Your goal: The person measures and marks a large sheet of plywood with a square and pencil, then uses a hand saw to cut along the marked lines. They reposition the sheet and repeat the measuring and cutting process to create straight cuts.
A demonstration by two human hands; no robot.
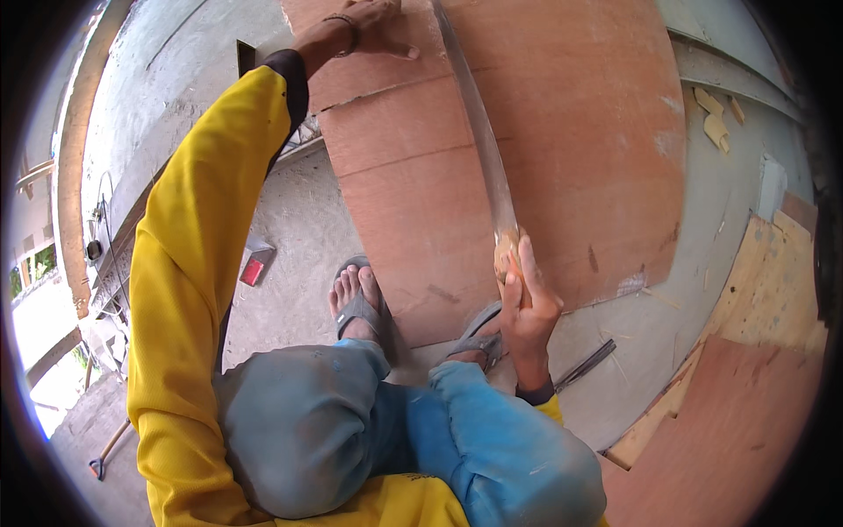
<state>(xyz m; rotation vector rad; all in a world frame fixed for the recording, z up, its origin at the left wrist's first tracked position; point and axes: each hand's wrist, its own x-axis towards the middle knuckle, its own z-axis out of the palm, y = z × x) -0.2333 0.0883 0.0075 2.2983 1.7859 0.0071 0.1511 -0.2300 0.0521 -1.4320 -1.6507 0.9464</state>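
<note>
A large reddish-brown plywood sheet (pixel 597 158) lies in front of me, with dark lines across its left part. My right hand (pixel 529 312) is closed round the worn wooden handle of a handsaw (pixel 479 123). Its long blade, seen nearly edge-on, runs away from me over the plywood to the upper edge of the view. At the top, left of the blade, my left hand (pixel 373 28) rests on the sheet, thumb spread out. Part of that hand is cut off by the frame's edge. I cannot tell how deep the blade sits in the wood.
My sandalled feet (pixel 357 294) are at the sheet's near edge. A red-and-grey object (pixel 255 263) lies on the concrete floor to the left. Wood scraps (pixel 716 132) lie at the upper right. More plywood (pixel 724 430) is at the lower right, near dark strips (pixel 587 363).
</note>
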